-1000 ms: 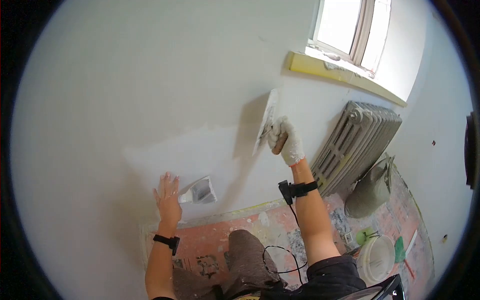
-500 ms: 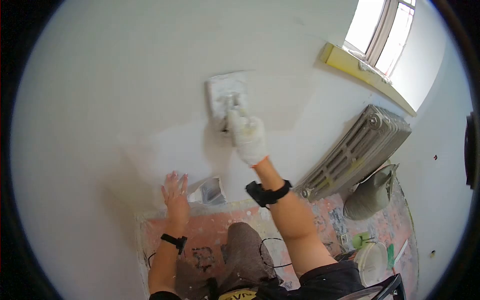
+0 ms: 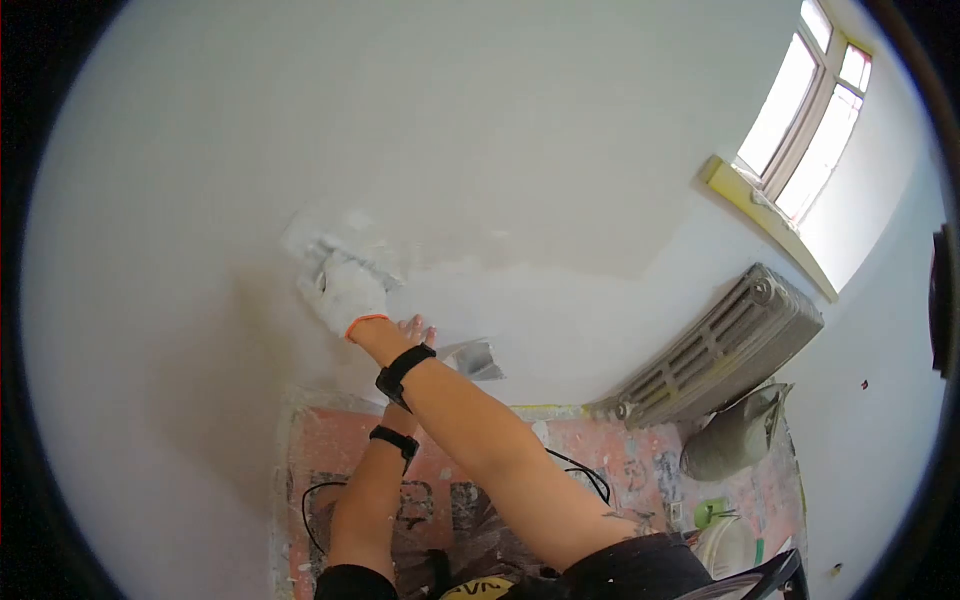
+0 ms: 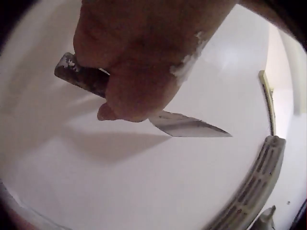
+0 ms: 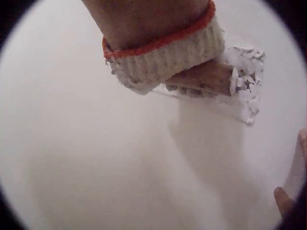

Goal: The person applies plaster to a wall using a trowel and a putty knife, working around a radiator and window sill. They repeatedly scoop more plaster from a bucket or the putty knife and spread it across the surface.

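Note:
My gloved right hand (image 3: 350,293) grips the wooden handle of a plastering trowel (image 5: 251,79), whose putty-crusted plate lies close against the white wall (image 3: 500,130). In the head view this hand is at the left, its forearm crossing over the left one. Low by the wall, my bare left hand (image 4: 136,57) holds a putty knife (image 4: 189,126) by its dark handle, the metal blade pointing right. White putty is smeared on the edge of that hand. The right forearm partly hides the left hand in the head view.
To the right stands a grey radiator (image 3: 720,345) beneath a yellow-edged window sill (image 3: 770,225). A sack (image 3: 735,440) and a white bucket (image 3: 728,545) stand on the putty-spattered reddish floor (image 3: 345,435). A black cable (image 3: 590,470) loops beside the right arm.
My right hand has swept the trowel leftward across the wall, from near the radiator to above the left hand. The head view has turned left. The left hand keeps the putty knife low.

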`<state>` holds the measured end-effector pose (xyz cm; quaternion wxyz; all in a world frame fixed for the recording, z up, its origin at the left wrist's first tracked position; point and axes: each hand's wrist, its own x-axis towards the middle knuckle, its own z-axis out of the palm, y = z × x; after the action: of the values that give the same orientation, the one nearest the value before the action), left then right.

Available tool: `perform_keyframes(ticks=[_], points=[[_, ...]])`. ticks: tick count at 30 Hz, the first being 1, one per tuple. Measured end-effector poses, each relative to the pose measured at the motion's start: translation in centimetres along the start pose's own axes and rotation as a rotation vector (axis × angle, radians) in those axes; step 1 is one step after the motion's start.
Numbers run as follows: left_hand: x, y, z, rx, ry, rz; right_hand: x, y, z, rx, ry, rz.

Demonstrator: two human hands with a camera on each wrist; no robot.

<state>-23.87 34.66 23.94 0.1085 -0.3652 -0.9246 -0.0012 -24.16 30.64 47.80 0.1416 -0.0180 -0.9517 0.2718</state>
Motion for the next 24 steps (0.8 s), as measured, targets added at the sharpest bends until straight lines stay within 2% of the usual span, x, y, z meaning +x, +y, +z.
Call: perform_keyframes(ticks=[1, 2, 4, 6, 7, 8, 9, 11, 12, 14, 16, 18, 20, 21, 23, 24], points=[[-0.9, -0.2, -2.1, -0.010, -0.076, -0.023, -0.4, -0.1, -0.7, -0.035, -0.142, -0.010], [-1.5, -0.3, -4.1, -0.016, -0.150, -0.040, -1.0, 0.2, -1.6, -0.032, -0.121, -0.010], [-2.5, 0.2, -7.5, -0.033, -0.302, -0.074, -3.0, 2.1, -3.9, -0.076, -0.212, 0.000], [-2.9, 1.5, -9.8, -0.044, -0.459, -0.101, -6.0, 6.9, -6.5, 0.180, 0.161, -0.225], [-3.3, 1.9, -10.0, -0.028, -0.451, -0.077, -8.0, 9.1, -9.9, 0.382, 0.141, -0.156], [-4.0, 1.6, -9.5, -0.144, -0.236, -0.080, -10.4, 11.5, -13.8, 0.584, 0.124, -0.091], [-4.3, 1.4, -9.1, -0.264, -0.024, -0.079, -11.6, 15.9, -16.8, 0.526, 0.128, 0.098], [-4.1, 1.4, -8.4, -0.252, -0.013, -0.061, -15.8, 20.7, -23.8, 0.700, 0.324, 0.087], [-3.8, 1.5, -8.0, -0.249, -0.003, -0.070, -17.4, 23.3, -26.2, 0.826, 0.496, 0.082], [-3.6, 1.9, -7.0, -0.232, 0.039, -0.065, -19.4, 30.2, -30.4, 1.018, 0.578, 0.118], [-3.3, 2.4, -6.6, -0.218, 0.078, -0.071, -19.6, 32.6, -33.5, 1.089, 0.555, 0.068], [-3.3, 2.6, -7.0, -0.214, 0.044, -0.106, -18.9, 32.3, -33.9, 1.159, 0.515, 0.011], [-3.4, 2.6, -7.3, -0.217, 0.067, -0.103, -17.2, 30.6, -32.9, 1.002, 0.603, 0.133], [-3.6, 2.6, -7.3, -0.225, 0.095, -0.087, -16.4, 28.3, -32.2, 1.008, 0.578, 0.136], [-3.4, 2.5, -6.2, -0.241, 0.131, -0.099, -14.5, 23.1, -30.1, 0.726, 0.417, 0.140], [-3.3, 2.5, -5.6, -0.252, 0.178, -0.087, -13.0, 21.6, -28.3, 0.725, 0.385, 0.140]])
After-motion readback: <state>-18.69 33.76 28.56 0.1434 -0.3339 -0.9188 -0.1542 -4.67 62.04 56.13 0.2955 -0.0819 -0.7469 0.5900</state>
